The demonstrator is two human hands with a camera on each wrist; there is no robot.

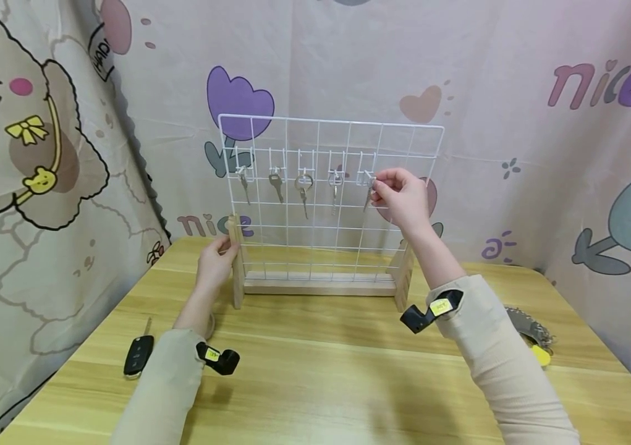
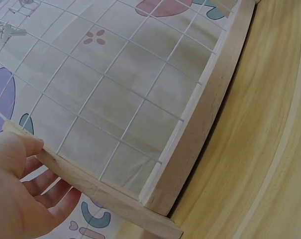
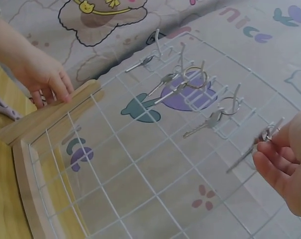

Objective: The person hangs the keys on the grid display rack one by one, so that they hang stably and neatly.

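A white wire grid [image 1: 309, 237] stands upright in a wooden frame [image 1: 321, 287] on the table. Several keys hang from a row of hooks near its top, one of them a key on a large ring [image 1: 304, 191]. At the rightmost hook, my right hand [image 1: 406, 198] pinches a key [image 3: 244, 158] by its top end between thumb and fingers; the blade points down. On the other side, my left hand [image 1: 216, 264] holds the left wooden post [image 2: 90, 185], its thumb on the near face and its fingers behind.
A black car key [image 1: 139, 355] lies on the table [image 1: 304, 371] at the left. On the right, partly behind my sleeve, sits a bunch of keys [image 1: 532, 326] with a yellow piece [image 1: 541, 355]. A printed cloth [image 1: 326, 55] hangs behind the table.
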